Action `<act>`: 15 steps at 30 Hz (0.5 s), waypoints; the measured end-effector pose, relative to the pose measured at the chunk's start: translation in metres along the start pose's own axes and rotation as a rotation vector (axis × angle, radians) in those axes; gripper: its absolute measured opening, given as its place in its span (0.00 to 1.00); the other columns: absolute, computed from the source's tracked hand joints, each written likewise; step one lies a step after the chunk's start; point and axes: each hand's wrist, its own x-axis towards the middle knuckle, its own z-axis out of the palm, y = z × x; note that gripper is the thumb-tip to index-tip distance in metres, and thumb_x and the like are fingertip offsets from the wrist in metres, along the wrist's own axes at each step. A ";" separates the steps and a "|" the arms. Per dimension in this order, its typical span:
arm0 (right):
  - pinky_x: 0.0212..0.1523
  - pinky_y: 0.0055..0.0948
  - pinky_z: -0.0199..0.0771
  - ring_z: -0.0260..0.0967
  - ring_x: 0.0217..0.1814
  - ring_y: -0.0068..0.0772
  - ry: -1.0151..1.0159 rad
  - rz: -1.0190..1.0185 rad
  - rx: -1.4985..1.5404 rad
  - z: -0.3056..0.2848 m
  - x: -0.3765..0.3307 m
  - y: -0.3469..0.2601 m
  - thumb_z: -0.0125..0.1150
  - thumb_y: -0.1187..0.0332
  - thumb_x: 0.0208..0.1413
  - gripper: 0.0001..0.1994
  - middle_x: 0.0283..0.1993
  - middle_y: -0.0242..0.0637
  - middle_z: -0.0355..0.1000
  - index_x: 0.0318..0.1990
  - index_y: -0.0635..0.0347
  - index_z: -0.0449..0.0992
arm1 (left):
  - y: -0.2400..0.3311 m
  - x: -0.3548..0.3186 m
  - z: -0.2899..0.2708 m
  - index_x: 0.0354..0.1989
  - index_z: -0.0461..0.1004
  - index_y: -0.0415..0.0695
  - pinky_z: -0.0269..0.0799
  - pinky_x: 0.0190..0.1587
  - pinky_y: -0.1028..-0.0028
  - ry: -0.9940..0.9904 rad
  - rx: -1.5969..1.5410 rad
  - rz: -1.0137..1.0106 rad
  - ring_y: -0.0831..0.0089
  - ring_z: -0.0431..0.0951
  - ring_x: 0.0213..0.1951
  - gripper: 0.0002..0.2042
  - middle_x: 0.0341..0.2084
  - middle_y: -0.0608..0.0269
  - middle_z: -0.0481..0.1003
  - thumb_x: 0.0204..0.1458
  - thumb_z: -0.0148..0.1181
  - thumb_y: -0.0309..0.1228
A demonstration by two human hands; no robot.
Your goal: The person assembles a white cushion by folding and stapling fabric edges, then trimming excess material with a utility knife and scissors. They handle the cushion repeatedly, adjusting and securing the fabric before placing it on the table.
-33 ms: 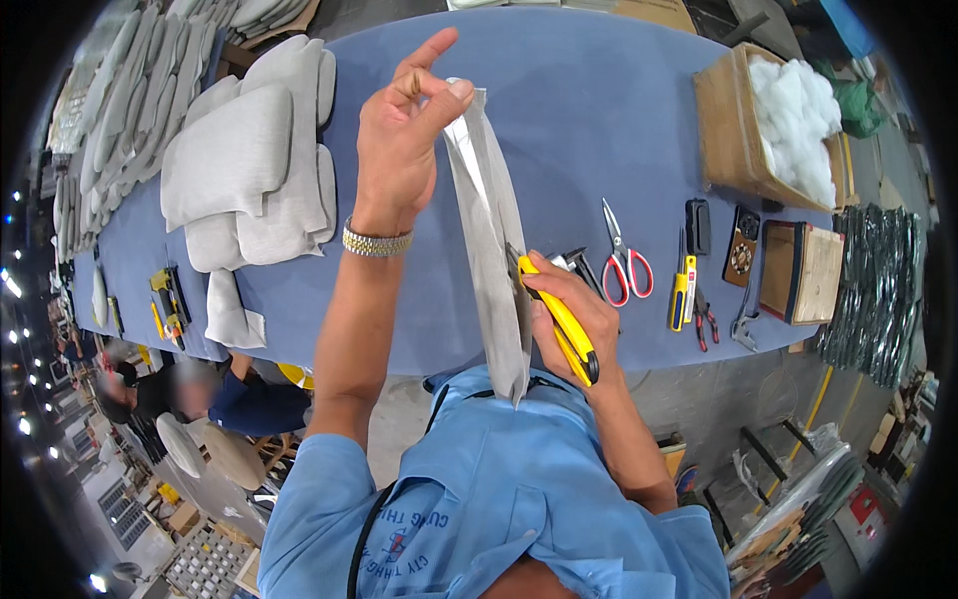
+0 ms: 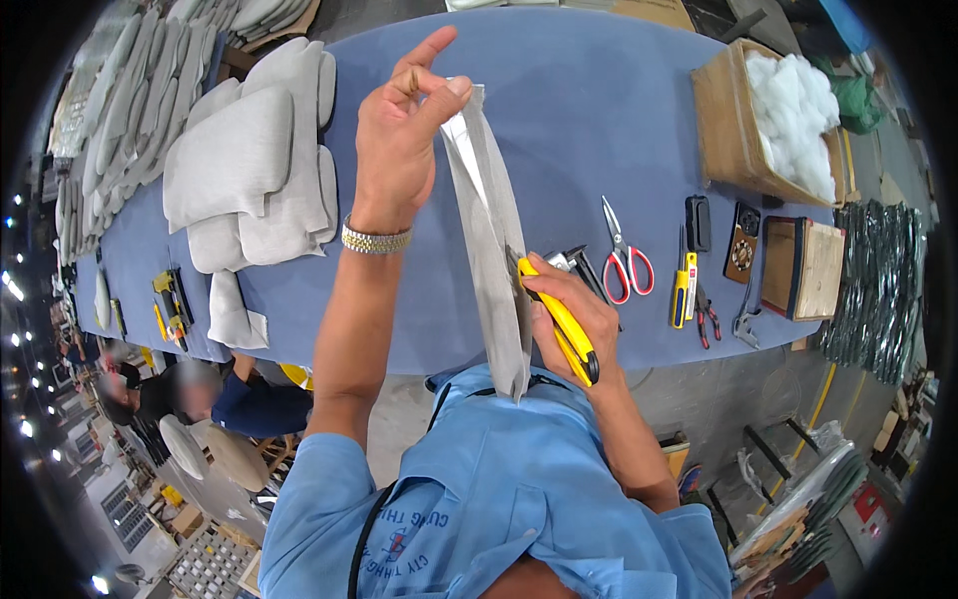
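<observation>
A long, narrow grey fabric strip [image 2: 495, 230] with a white inner side runs from the middle of the table down to my waist. My left hand [image 2: 399, 125] pinches its far end between thumb and fingers, with the index finger raised. In my right hand [image 2: 577, 311] is a yellow utility knife [image 2: 561, 321]. The blade end touches or lies very close to the strip's right edge, about midway along; whether it has pierced the fabric I cannot tell. Just beyond my right hand lies a black and silver tool [image 2: 587, 270], partly hidden.
Red-handled scissors [image 2: 626, 262], a yellow cutter [image 2: 684, 290] and pliers [image 2: 707, 319] lie at right on the blue table [image 2: 399, 319]. A cardboard box [image 2: 726, 135] holds white stuffing [image 2: 793, 120]. Grey cushions [image 2: 230, 160] are stacked at left. Two people [image 2: 190, 389] are beyond the left edge.
</observation>
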 end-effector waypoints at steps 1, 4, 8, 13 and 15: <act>0.56 0.35 0.80 0.82 0.55 0.48 0.003 -0.011 0.005 -0.001 -0.005 -0.001 0.60 0.81 0.52 0.14 0.56 0.56 0.79 0.48 0.67 0.81 | 0.002 0.001 0.001 0.29 0.79 0.41 0.63 0.66 0.64 0.011 0.014 0.012 0.65 0.68 0.68 0.06 0.68 0.44 0.67 0.55 0.70 0.27; 0.56 0.34 0.80 0.82 0.54 0.48 0.035 -0.028 0.033 0.000 -0.017 -0.001 0.61 0.81 0.52 0.15 0.55 0.55 0.79 0.48 0.66 0.81 | -0.001 0.006 0.002 0.34 0.82 0.39 0.66 0.63 0.63 0.070 0.204 0.056 0.63 0.72 0.64 0.06 0.67 0.48 0.69 0.55 0.71 0.29; 0.56 0.34 0.81 0.82 0.54 0.47 0.067 -0.037 0.007 0.004 -0.019 0.005 0.62 0.80 0.53 0.15 0.56 0.52 0.80 0.49 0.64 0.81 | -0.001 -0.014 0.020 0.45 0.82 0.39 0.76 0.54 0.69 0.128 0.743 0.217 0.66 0.79 0.56 0.09 0.62 0.53 0.73 0.59 0.68 0.29; 0.55 0.35 0.81 0.81 0.54 0.49 0.079 -0.109 -0.012 0.007 -0.023 0.015 0.62 0.78 0.55 0.15 0.56 0.53 0.79 0.50 0.64 0.81 | -0.005 -0.091 0.035 0.48 0.82 0.42 0.77 0.37 0.71 -0.325 0.939 0.058 0.69 0.83 0.32 0.10 0.38 0.56 0.82 0.59 0.66 0.28; 0.56 0.36 0.81 0.81 0.55 0.49 0.095 -0.122 0.004 0.007 -0.024 0.017 0.62 0.77 0.55 0.15 0.56 0.53 0.79 0.51 0.64 0.81 | -0.005 -0.106 0.025 0.46 0.82 0.42 0.77 0.36 0.70 -0.350 1.035 0.068 0.67 0.83 0.31 0.08 0.35 0.56 0.82 0.59 0.66 0.28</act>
